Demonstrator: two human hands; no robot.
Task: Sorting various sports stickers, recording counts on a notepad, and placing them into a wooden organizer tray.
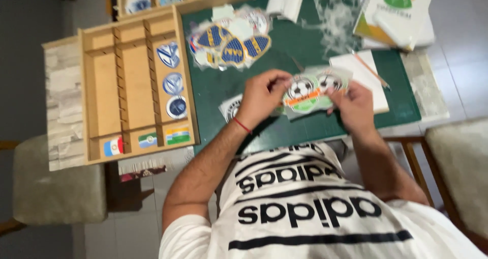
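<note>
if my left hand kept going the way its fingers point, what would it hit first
Probably the pile of blue and yellow badges. The left hand points up across the green mat, though depth is hard to judge.

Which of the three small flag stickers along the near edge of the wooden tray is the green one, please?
The rightmost flag sticker is the green one, lying below the round badges. The middle flag sticker and the left flag sticker are mainly light blue and white.

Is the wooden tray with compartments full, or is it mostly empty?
Mostly empty. The wooden tray shows bare long slots; only round badges in one column and small flags along its near edge.
</note>
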